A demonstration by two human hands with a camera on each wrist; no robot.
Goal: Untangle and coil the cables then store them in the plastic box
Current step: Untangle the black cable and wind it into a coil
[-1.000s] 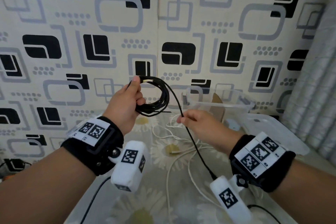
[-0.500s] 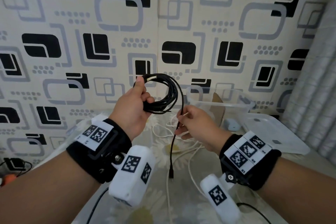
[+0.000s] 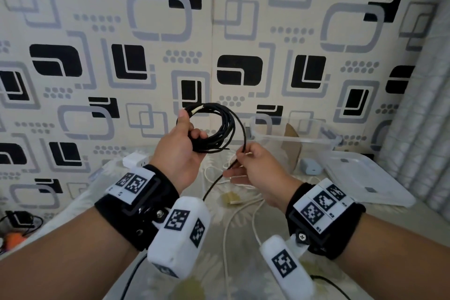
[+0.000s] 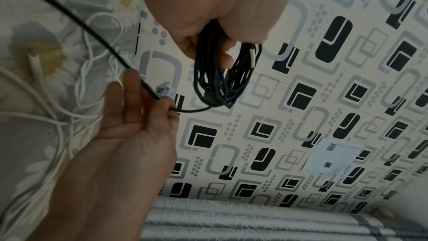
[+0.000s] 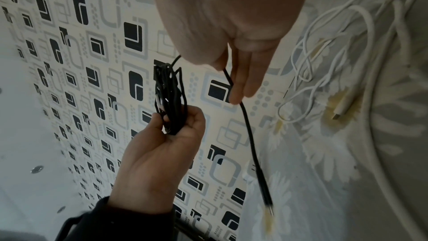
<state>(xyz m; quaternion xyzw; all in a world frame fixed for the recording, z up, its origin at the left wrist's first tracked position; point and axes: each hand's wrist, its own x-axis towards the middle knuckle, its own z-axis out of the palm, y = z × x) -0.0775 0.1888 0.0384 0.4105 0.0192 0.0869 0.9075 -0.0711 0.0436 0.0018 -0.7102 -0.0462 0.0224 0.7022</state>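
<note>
My left hand [image 3: 185, 143] grips a coil of black cable [image 3: 219, 129] held up in front of the wall; the coil [image 4: 220, 80] hangs from the curled fingers. My right hand [image 3: 246, 161] pinches the cable's loose tail [image 5: 245, 125] between thumb and forefinger, its other fingers straighter. The tail ends in a plug [image 5: 269, 210] hanging over the table. A tangle of white cables [image 3: 243, 190] lies on the flowered tablecloth below both hands. The clear plastic box [image 3: 297, 134] stands behind my right hand, open.
The box's clear lid [image 3: 365, 178] lies flat to the right of the box, by a grey curtain [image 3: 418, 129]. A light blue charger [image 3: 310, 165] sits beside the box and a white adapter [image 3: 134, 161] at the table's far left. Patterned wall behind.
The right hand has slid down the black tail and drawn it in toward the coil; the free end now hangs shorter. The left hand keeps its grip on the coil.
</note>
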